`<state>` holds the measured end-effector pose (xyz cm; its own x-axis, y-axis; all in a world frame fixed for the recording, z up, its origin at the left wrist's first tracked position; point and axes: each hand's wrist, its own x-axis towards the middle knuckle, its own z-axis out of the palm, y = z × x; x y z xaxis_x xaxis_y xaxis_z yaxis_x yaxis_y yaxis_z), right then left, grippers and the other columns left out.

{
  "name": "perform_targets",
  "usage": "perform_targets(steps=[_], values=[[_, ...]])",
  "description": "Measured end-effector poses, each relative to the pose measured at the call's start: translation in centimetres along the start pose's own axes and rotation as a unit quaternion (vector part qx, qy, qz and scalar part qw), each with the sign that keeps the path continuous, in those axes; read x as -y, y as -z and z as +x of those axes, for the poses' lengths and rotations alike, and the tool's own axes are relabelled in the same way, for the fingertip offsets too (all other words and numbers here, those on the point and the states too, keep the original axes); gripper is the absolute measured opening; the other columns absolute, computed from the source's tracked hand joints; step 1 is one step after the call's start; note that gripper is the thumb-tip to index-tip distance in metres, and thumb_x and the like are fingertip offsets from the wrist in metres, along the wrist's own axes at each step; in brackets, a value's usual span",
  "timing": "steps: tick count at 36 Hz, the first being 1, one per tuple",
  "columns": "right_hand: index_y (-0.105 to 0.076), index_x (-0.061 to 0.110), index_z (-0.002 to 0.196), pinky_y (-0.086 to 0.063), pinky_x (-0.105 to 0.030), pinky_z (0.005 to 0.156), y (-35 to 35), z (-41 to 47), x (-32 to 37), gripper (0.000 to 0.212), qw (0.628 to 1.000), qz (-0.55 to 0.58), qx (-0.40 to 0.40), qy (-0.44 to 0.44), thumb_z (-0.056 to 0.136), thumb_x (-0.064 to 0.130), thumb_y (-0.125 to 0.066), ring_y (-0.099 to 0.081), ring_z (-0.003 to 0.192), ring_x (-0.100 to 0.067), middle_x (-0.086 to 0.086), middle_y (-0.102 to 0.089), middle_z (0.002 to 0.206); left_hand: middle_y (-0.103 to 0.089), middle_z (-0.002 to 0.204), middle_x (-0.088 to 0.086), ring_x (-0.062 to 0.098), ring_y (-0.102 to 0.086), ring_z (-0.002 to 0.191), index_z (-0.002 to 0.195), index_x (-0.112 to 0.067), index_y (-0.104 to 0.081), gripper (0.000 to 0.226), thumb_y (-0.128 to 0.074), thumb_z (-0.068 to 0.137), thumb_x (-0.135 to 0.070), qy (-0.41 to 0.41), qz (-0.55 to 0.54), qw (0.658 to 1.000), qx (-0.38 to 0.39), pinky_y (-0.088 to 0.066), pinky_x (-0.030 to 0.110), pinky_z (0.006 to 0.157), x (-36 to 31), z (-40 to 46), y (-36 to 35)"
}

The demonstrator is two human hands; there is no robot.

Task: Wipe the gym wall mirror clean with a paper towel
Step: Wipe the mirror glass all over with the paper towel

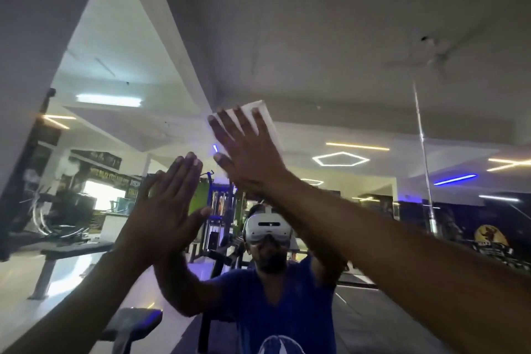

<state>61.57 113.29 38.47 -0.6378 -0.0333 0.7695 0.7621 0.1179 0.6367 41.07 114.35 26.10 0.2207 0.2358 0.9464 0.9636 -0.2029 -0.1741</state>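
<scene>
The wall mirror (359,89) fills nearly the whole view and reflects the gym and a person in a blue shirt with a white headset. My right hand (247,146) is raised high, fingers spread flat, pressing a folded white paper towel (263,113) against the glass. Only the towel's upper edge and right side show past my fingers. My left hand (169,207) lies flat on the mirror lower and to the left, fingers together, holding nothing. Its reflection meets it palm to palm.
A wall or pillar (31,52) borders the mirror on the left. A vertical seam in the mirror (422,146) runs at the right. A dark padded seat (132,325) sits low in front of me. Benches and weight machines appear in the reflection.
</scene>
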Motion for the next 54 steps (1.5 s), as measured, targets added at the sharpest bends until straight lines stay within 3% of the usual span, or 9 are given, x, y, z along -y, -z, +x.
perform_targets(steps=[7,11,17,22,27,31,39,48,54], values=[[-0.013,0.025,0.169,-0.015,-0.062,0.127,1.6,-5.2,-17.7,0.075,0.974,-0.099,0.008,-0.203,0.105,0.058,-0.028,-0.019,0.161,-0.035,-0.012,-0.020,0.175,0.002,0.176,-0.006,0.015,0.000,0.163,0.169,-0.022,-0.007,0.084,-0.023,0.100,-0.069,-0.002,-0.025,0.999,-0.020,-0.014,0.049,0.125,-0.1,-0.1,-0.4],[-0.004,0.024,0.171,-0.003,-0.063,0.129,1.6,-10.7,-9.2,0.084,0.944,-0.036,-0.018,-0.328,0.101,0.070,-0.006,-0.004,0.164,-0.035,-0.011,-0.004,0.178,-0.004,0.176,0.000,0.018,-0.004,0.163,0.168,-0.017,-0.012,0.082,-0.024,0.101,-0.063,0.012,-0.001,0.999,-0.030,-0.014,0.046,0.125,-0.8,-0.1,-0.5],[-0.017,0.016,0.170,-0.007,-0.068,0.126,-0.5,-16.1,9.7,0.081,0.996,0.065,0.054,-0.040,0.104,0.054,-0.046,-0.002,0.163,-0.038,-0.015,-0.009,0.177,-0.027,0.170,0.017,0.034,-0.031,0.155,0.161,-0.004,-0.033,0.074,-0.033,0.097,-0.039,-0.026,0.021,0.999,-0.008,-0.038,0.056,0.115,-0.5,-0.2,0.9],[-0.029,0.022,0.167,-0.004,-0.062,0.129,-0.3,-13.7,5.6,0.068,0.988,0.029,0.062,0.135,0.106,0.049,-0.040,-0.022,0.161,-0.032,-0.009,-0.029,0.173,-0.029,0.169,0.017,0.034,-0.033,0.154,0.161,-0.003,-0.033,0.069,-0.029,0.100,-0.033,-0.049,0.062,0.997,-0.008,-0.032,0.049,0.112,1.6,-3.7,1.6],[-0.003,0.023,0.171,-0.006,-0.061,0.130,2.2,-19.7,-6.0,0.072,0.973,-0.036,0.047,-0.225,0.109,0.053,-0.027,0.000,0.164,-0.031,-0.009,0.001,0.178,-0.031,0.166,0.023,0.042,-0.036,0.151,0.160,0.001,-0.032,0.072,-0.030,0.097,-0.034,0.000,0.046,0.999,0.004,-0.038,0.059,0.109,0.9,-6.2,1.8],[-0.003,0.019,0.170,-0.012,-0.066,0.126,2.3,-26.3,0.8,0.075,0.894,-0.020,0.015,-0.447,0.108,0.056,-0.020,0.000,0.164,-0.036,-0.012,0.003,0.178,-0.038,0.156,0.038,0.056,-0.043,0.141,0.151,0.015,-0.038,0.072,-0.029,0.092,-0.024,0.007,0.002,1.000,-0.009,-0.045,0.066,0.102,-3.2,-8.2,1.3],[-0.012,0.020,0.170,0.001,-0.062,0.129,0.7,-24.6,15.1,0.077,0.984,0.117,0.136,0.006,0.102,0.049,-0.030,0.005,0.164,-0.031,-0.007,-0.003,0.178,-0.019,0.173,0.017,0.034,-0.023,0.159,0.164,-0.004,-0.024,0.069,-0.027,0.102,-0.033,-0.041,0.024,0.998,0.041,-0.026,0.049,0.119,-4.1,-13.8,-0.6],[-0.007,0.015,0.170,-0.009,-0.067,0.126,3.0,-32.1,1.2,0.077,0.896,0.008,0.060,-0.441,0.107,0.058,-0.018,-0.001,0.164,-0.036,-0.013,-0.002,0.178,-0.020,0.170,0.026,0.041,-0.021,0.158,0.163,0.004,-0.021,0.073,-0.028,0.100,-0.034,0.030,-0.013,0.999,0.035,-0.022,0.058,0.122,-7.2,-14.7,-1.0],[-0.011,0.016,0.170,0.012,-0.063,0.127,0.9,-28.0,15.5,0.077,0.972,0.126,0.114,-0.164,0.107,0.056,-0.030,0.009,0.163,-0.036,-0.011,0.001,0.178,-0.016,0.171,0.024,0.041,-0.017,0.158,0.164,0.000,-0.019,0.068,-0.030,0.104,-0.031,0.015,-0.035,0.999,-0.019,-0.007,0.040,0.127,-8.3,-16.2,-1.5]])
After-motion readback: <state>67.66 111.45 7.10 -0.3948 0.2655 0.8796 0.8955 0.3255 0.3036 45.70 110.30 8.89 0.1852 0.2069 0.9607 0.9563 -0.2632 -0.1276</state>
